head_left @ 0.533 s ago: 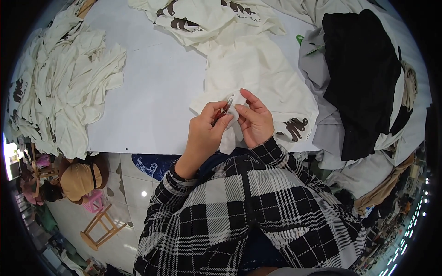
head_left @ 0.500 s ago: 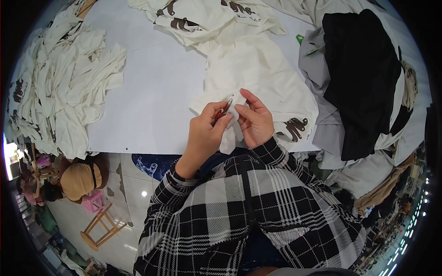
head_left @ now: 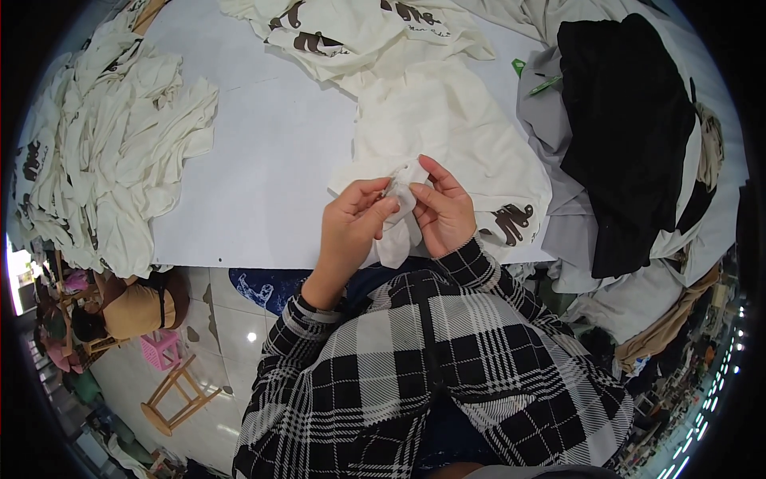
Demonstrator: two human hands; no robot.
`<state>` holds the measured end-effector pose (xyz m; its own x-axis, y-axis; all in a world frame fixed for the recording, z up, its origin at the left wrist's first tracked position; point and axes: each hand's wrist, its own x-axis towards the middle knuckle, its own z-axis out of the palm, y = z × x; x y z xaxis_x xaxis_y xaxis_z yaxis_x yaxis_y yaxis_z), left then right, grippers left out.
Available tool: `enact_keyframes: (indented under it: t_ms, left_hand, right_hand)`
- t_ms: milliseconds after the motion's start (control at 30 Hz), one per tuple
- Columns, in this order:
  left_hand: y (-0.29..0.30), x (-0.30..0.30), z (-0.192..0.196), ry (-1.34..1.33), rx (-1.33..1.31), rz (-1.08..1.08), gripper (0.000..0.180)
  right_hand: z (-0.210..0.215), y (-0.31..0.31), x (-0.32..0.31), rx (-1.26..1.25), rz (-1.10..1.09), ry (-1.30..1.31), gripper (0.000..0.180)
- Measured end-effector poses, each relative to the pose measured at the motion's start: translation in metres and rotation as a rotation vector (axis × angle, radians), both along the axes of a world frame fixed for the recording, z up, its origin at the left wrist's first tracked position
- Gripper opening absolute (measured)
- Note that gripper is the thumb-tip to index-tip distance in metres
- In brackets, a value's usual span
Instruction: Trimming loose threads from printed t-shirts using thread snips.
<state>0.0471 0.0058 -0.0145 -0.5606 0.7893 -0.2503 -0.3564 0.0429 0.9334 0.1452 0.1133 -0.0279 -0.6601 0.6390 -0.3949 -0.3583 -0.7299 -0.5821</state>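
My left hand point(head_left: 356, 215) is closed, its thumb and fingertips pinching the edge of a white garment point(head_left: 427, 112). The red-handled snips seen earlier in this hand are hidden now, so I cannot tell whether they are in the palm. My right hand point(head_left: 444, 211) pinches a raised fold of the same cloth between thumb and forefinger, just right of the left fingertips. A loose end of the fabric hangs below the hands at the table's front edge. The rest of the garment, with a dark brown print near its lower right corner, lies spread away from me.
A heap of white garments point(head_left: 120, 152) covers the table's left end. More printed white cloth point(head_left: 335, 32) lies at the far side. To the right are black fabric point(head_left: 626, 144), grey fabric point(head_left: 550, 120) and a green tool point(head_left: 545, 85). A wooden stool point(head_left: 179, 395) and another person point(head_left: 136, 307) are at lower left.
The snips in my left hand have gone out of sight, and its fingertips have closed at the cloth. The right hand has barely moved. The person at lower left has shifted posture.
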Motion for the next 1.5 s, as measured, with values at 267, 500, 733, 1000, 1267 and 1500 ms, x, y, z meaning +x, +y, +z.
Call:
enact_keyframes:
  t_ms: [267, 500, 733, 1000, 1267, 1500]
  left_hand:
    - [-0.011, -0.045, -0.002, 0.252, -0.191, 0.135, 0.039]
    - [0.012, -0.042, -0.050, 0.917, -0.269, 0.024, 0.026]
    - [0.003, -0.070, -0.041, 0.980, -0.402, 0.357, 0.013]
    - [0.000, -0.030, -0.031, 1.069, -0.445, 0.084, 0.025]
    - [-0.029, -0.073, -0.039, 1.069, -0.380, 0.451, 0.021]
    - [-0.036, -0.106, -0.037, 0.195, -0.214, 0.759, 0.016]
  right_hand:
    - [0.000, 0.026, 0.014, 0.220, 0.215, -0.077, 0.047]
    - [0.016, 0.018, 0.014, 1.106, 0.287, -0.354, 0.049]
    - [-0.027, 0.063, 0.009, 0.821, 0.111, -0.474, 0.042]
    - [-0.046, 0.071, 0.005, 0.556, 0.096, -0.400, 0.041]
    - [-0.013, 0.050, 0.014, 1.423, 0.147, -0.793, 0.045]
    - [0.004, 0.046, -0.017, 1.013, 0.078, -0.119, 0.041]
